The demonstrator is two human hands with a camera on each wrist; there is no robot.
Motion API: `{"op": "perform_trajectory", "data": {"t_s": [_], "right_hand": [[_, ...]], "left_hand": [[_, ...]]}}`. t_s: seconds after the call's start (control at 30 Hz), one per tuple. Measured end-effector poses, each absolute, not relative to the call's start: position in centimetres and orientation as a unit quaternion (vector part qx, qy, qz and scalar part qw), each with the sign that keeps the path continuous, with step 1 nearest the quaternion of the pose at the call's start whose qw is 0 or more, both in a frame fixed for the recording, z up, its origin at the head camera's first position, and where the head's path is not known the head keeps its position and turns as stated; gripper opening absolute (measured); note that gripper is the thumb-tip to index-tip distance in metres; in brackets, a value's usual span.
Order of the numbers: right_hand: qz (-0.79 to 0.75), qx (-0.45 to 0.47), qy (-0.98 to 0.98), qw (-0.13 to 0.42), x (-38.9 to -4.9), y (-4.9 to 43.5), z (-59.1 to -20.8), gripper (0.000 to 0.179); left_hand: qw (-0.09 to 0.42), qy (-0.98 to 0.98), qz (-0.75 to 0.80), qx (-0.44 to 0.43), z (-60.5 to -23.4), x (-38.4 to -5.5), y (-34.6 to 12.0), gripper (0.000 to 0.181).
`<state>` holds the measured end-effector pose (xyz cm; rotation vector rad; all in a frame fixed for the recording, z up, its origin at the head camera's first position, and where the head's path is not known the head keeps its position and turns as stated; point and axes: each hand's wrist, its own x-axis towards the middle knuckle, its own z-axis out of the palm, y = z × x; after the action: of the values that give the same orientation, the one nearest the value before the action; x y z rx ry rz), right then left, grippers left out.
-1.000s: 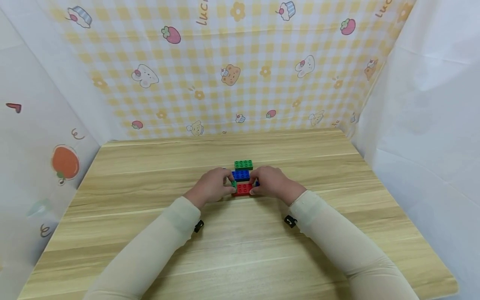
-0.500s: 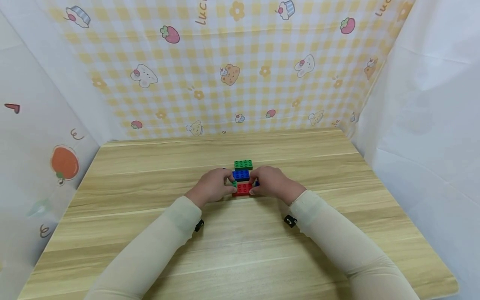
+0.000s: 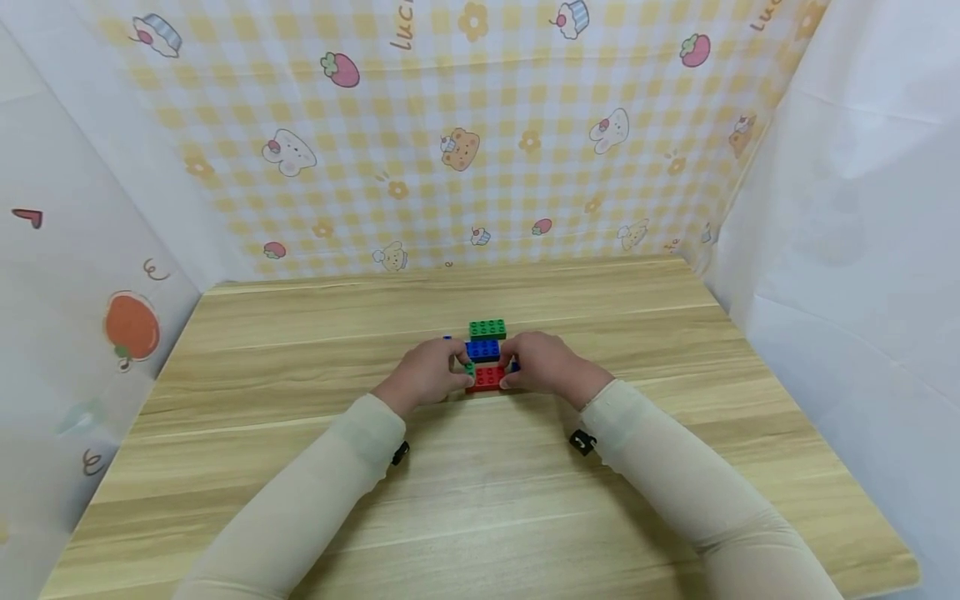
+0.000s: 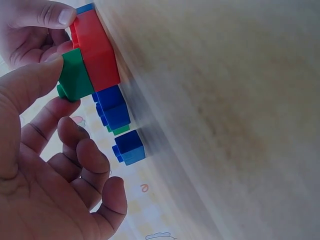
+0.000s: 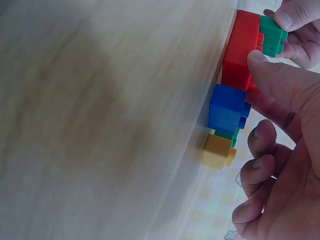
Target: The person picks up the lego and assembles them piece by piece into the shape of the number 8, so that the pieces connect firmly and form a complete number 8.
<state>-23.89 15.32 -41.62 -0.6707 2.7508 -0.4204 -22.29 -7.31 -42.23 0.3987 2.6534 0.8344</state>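
On the table (image 3: 480, 500), a long red toy building brick (image 3: 487, 381) lies between my hands, studs up. My left hand (image 3: 429, 373) pinches a small green building brick (image 4: 75, 77) between thumb and forefinger, right on the red brick's left end. Its other fingers are loosely curled. At the opposite end, my right hand (image 3: 542, 365) holds the red brick with thumb and forefinger. In the right wrist view, the green brick (image 5: 271, 36) sits against the red brick's studded side (image 5: 242, 47).
Behind the red brick lie a long blue brick (image 3: 483, 350) and a long green brick (image 3: 487, 329). A small blue brick (image 4: 131, 147) lies behind my left hand. The right wrist view shows another small blue brick (image 5: 227, 107) and a yellow brick (image 5: 217, 151). A checked cloth (image 3: 525, 200) hangs behind.
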Motion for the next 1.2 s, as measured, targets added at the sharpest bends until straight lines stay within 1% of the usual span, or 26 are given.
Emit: {"op": "perform_trajectory", "data": {"t_s": [0.1, 0.23, 0.33, 0.67, 0.9, 1.2], "right_hand": [[-0.148, -0.229, 0.951, 0.147, -23.9, 15.5, -41.5, 0.025], [-0.159, -0.218, 0.95, 0.155, -23.9, 16.0, -41.2, 0.034], [-0.175, -0.213, 0.949, 0.154, -24.0, 16.4, -40.8, 0.036], [-0.178, -0.21, 0.951, 0.145, -24.3, 17.7, -40.4, 0.031], [-0.186, -0.196, 0.95, 0.156, -24.1, 18.1, -40.6, 0.029], [-0.187, -0.197, 0.948, 0.166, -24.1, 18.1, -40.7, 0.031]], "left_hand": [[0.164, 0.932, 0.294, 0.136, -42.3, -22.2, -7.4, 0.021], [0.165, 0.931, 0.295, 0.136, -42.4, -22.2, -7.4, 0.021], [0.165, 0.931, 0.296, 0.135, -42.4, -22.2, -7.3, 0.021], [0.166, 0.932, 0.295, 0.128, -42.3, -22.1, -7.3, 0.021], [0.168, 0.932, 0.293, 0.133, -42.3, -22.1, -7.2, 0.021], [0.163, 0.934, 0.291, 0.131, -42.4, -22.1, -7.3, 0.021]]}}
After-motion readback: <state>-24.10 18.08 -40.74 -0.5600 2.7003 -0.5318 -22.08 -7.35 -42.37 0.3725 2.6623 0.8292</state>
